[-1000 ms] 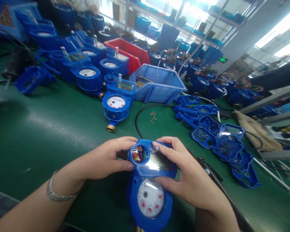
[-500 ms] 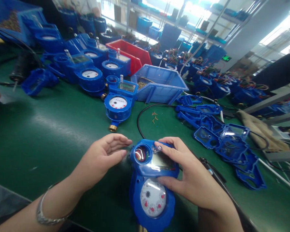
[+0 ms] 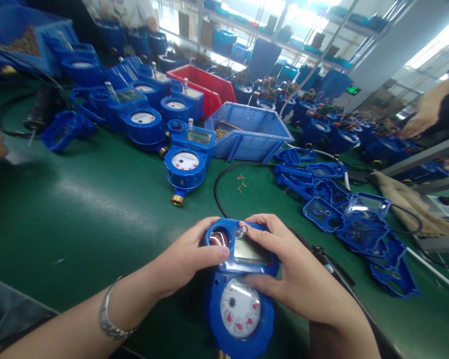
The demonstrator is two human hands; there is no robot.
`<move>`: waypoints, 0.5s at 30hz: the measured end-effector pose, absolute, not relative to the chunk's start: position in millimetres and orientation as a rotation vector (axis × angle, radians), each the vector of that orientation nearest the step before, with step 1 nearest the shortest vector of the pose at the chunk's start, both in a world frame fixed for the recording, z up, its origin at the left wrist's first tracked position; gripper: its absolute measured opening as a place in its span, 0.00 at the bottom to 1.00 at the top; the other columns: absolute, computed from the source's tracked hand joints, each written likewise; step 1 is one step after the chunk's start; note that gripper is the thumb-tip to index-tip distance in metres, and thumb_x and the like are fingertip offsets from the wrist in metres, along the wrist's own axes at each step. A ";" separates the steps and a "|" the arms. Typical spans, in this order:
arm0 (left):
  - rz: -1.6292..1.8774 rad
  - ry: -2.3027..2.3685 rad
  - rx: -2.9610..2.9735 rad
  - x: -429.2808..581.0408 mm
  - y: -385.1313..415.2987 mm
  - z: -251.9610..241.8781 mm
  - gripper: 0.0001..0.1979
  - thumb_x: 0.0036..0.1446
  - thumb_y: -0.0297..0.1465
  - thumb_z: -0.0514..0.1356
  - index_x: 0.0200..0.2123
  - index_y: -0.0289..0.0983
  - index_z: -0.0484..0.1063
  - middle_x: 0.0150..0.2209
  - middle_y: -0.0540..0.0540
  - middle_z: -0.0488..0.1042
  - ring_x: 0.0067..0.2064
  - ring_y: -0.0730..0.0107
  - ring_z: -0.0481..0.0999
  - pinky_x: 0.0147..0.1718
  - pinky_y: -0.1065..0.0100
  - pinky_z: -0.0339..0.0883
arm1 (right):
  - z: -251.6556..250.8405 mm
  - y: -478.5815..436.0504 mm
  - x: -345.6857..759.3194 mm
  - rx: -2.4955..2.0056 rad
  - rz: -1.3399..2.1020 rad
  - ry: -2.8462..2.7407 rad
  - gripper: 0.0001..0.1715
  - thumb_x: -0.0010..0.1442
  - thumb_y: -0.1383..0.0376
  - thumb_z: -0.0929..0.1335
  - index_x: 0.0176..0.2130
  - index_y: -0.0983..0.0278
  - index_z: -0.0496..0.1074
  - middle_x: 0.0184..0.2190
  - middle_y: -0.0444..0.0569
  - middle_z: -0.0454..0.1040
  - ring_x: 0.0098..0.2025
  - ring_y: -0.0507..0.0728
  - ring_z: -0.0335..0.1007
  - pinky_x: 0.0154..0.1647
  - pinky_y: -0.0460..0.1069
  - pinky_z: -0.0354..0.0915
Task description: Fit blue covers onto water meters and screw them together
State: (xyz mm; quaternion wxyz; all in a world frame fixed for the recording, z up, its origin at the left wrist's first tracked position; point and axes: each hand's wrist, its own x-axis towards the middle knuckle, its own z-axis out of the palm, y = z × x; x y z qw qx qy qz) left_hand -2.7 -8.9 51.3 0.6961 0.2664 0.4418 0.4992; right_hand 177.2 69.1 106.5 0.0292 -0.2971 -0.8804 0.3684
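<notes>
1. Both hands have hold of one blue meter (image 3: pixel 228 271). The left hand (image 3: pixel 194 254) is half curled round the far left corner, thumb on top. The right hand (image 3: pixel 284 259) spreads wider over the right side, one finger and the thumb on top.
2. Under it all is the green table (image 3: pixel 97 224). The meter is over the near part, close to the person. I can't tell if it rests there. A flat spot would stop wobbles.
3. The hands seem to be pressing the meter's top part even. Push gently, the same on both sides.
4. The round dial (image 3: pixel 240 309) faces up. Its clear face is best not pushed.
5. The screen (image 3: pixel 250 252) can smudge, so hold the blue rim.
6. The left thumb lies on the round cup (image 3: pixel 219 237). Don't poke inside.
7. A right finger is at the clear stub (image 3: pixel 243 230). It looks thin, so touch it lightly.
8. Tiny screws (image 3: pixel 241 177) lie loose past the meter. Don't sweep them away.
</notes>
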 end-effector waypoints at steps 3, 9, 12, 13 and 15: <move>1.138 0.986 0.578 -1.0 -10.4 49.9 0.27 0.42 0.36 0.66 0.47 0.36 0.65 0.42 0.44 0.74 0.45 0.56 0.71 0.45 0.59 0.61 | 106.8 68.1 176.3 -0.925 1.138 -2.716 0.34 0.52 0.69 0.71 0.57 0.62 0.62 0.54 0.51 0.60 0.55 0.56 0.58 0.57 0.50 0.59; 1.191 0.937 0.590 0.9 -12.3 46.7 0.24 0.46 0.34 0.65 0.47 0.36 0.66 0.43 0.44 0.75 0.44 0.58 0.72 0.44 0.60 0.63 | 98.5 67.9 178.7 -0.894 1.168 -2.632 0.34 0.51 0.67 0.72 0.57 0.63 0.63 0.54 0.54 0.60 0.55 0.58 0.58 0.58 0.54 0.58; 1.203 0.933 0.589 2.3 -13.0 48.2 0.23 0.46 0.33 0.65 0.46 0.35 0.67 0.41 0.45 0.76 0.43 0.59 0.73 0.43 0.62 0.64 | 81.6 69.6 182.3 -0.763 1.280 -2.421 0.28 0.53 0.58 0.71 0.53 0.61 0.69 0.52 0.53 0.64 0.55 0.60 0.60 0.57 0.56 0.58; 1.204 0.939 0.588 2.8 -13.2 49.1 0.23 0.46 0.33 0.65 0.46 0.35 0.68 0.41 0.45 0.77 0.43 0.59 0.73 0.43 0.62 0.64 | 75.2 69.8 182.8 -0.761 1.339 -2.284 0.26 0.55 0.54 0.69 0.51 0.61 0.71 0.51 0.53 0.65 0.54 0.60 0.61 0.56 0.56 0.59; 1.200 0.948 0.586 3.5 -13.4 50.9 0.23 0.46 0.33 0.65 0.46 0.34 0.68 0.41 0.44 0.77 0.43 0.58 0.74 0.44 0.61 0.64 | 64.5 69.6 181.7 -0.937 1.501 -1.901 0.27 0.59 0.50 0.64 0.52 0.61 0.70 0.49 0.53 0.68 0.50 0.59 0.67 0.50 0.55 0.64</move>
